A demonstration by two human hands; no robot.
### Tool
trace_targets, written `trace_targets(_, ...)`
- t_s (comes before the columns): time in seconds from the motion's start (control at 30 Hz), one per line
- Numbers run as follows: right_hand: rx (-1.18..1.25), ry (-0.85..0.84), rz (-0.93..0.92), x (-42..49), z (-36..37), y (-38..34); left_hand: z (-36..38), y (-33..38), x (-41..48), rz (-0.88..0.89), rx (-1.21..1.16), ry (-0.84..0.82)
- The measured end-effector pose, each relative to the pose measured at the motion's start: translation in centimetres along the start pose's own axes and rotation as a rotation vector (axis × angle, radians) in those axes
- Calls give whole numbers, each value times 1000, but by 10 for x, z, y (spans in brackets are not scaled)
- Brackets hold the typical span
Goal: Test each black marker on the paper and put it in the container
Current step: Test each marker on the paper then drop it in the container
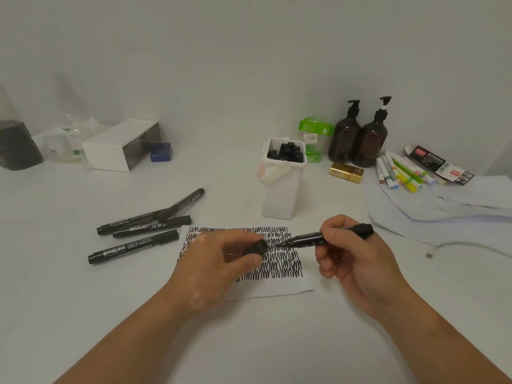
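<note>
**A:** Far left first. What do we record?

**B:** Four loose markers (133, 247) lie capped on the table, just left of the paper (279, 286). We judge them not yet tested.

**A:** And the left hand (219, 261)?

**B:** It hovers over the paper with the fingers curled, pinching the cap (256, 248) between thumb and fingertips. The cap's mouth faces right.

**A:** Where is the item under test?

**B:** The marker (304, 239) lies nearly level above the scribbles. The right hand (352, 253) grips it round the rear of the barrel, fingers closed. Its nib (279, 244) points left at the cap, just apart from it. We cannot tell whether the cap is coming off or going back on.

**A:** What do we recommend either way?

**B:** If we are testing, tilt the nib down onto the bare strip at the paper's near edge. A fresh line will not read among the rows already there. Draw one short stroke with light pressure and keep the cap in hand.

**A:** And if we are recapping?

**B:** Keep cap and barrel on one line, then press until the cap seats. A skewed push would smear ink on the fingers.

**A:** Destination?

**B:** The container (279, 195) stands upright behind the paper and is already crowded with markers. We would lower this one into a gap near the rim.
</note>
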State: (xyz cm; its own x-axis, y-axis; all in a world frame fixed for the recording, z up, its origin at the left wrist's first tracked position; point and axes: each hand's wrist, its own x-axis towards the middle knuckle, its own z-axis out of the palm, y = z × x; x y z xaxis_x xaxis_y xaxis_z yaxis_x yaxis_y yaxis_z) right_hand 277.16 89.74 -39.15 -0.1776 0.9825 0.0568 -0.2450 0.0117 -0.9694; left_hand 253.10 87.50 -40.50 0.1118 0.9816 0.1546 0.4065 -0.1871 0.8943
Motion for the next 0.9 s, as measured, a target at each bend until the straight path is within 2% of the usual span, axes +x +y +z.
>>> trace_targets(0.27, -125, -115, -30, -4, 7, 5, 4, -4, 1, 75, -21, -73)
trace_targets(0.5, -413, -90, -120, -8, 9, 1, 8, 1, -3, 110, -331, -165)
trace_targets(0.6, -491, -117, -168, -12, 18, 7, 11, 3, -4, 69, -351, -174)
trace_targets(0.73, -498, -40, -175, -12, 24, 8, 14, 3, -5, 48, -347, -168)
trace_targets(0.9, -503, 26, -229, -13, 29, 4, 19, 8, -5, 33, -492, -148)
